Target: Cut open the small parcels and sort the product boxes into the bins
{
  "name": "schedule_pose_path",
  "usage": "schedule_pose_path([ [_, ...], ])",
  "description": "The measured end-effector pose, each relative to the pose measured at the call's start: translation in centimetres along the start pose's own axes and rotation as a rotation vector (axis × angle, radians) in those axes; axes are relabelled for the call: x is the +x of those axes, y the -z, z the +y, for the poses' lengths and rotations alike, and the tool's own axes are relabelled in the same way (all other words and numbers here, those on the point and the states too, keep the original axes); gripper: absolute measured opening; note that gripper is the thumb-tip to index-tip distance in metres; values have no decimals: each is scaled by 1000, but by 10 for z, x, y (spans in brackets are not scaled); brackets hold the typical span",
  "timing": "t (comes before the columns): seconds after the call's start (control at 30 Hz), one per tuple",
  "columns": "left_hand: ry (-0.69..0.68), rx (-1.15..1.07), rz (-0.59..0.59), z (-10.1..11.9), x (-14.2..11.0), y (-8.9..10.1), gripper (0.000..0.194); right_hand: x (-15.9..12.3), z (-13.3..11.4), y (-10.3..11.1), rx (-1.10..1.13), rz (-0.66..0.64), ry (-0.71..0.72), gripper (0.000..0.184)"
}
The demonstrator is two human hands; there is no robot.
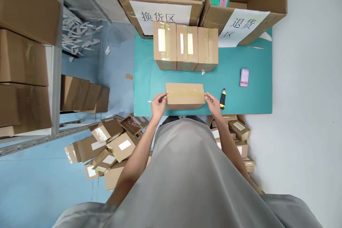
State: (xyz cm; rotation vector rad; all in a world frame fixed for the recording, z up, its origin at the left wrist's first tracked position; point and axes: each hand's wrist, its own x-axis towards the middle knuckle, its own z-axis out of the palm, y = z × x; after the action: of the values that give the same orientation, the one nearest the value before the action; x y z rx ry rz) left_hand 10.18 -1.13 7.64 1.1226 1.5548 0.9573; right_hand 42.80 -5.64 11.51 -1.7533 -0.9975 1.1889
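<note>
A closed brown cardboard box [185, 96] lies near the front edge of the green table, with clear tape running along its top. At its left end, my left hand [158, 106] is closed, thumb and fingers pinched at the upper corner. My right hand [213, 104] pinches the opposite end in the same way. Whether the fingertips hold the carton itself or the tape ends is too small to make out. Just right of my right hand lies a black and yellow utility knife [222, 99].
Behind the box, three taped cartons [186, 66] stand side by side. Two large open boxes [197, 3] with paper signs hold green packages. A blurred pinkish item [244, 77] lies at the right on the table [256, 99]. Cartons [117, 146] are heaped on the floor; a shelf [55, 78] stands left.
</note>
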Motion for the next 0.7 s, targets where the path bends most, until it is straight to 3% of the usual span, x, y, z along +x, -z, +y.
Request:
schedule_pose_path([
  [0.27, 191, -65, -11, -49, -15, 16, 41, -18, 30, 15, -52, -37, -61, 75],
  [0.43, 327, 50, -70, -74, -21, 10, 43, -11, 62, 15, -103, -42, -108, 62],
  [0.7, 314, 62, -121, -81, -23, -7, 47, 2, 74, -5, -93, -202, -123, 58],
])
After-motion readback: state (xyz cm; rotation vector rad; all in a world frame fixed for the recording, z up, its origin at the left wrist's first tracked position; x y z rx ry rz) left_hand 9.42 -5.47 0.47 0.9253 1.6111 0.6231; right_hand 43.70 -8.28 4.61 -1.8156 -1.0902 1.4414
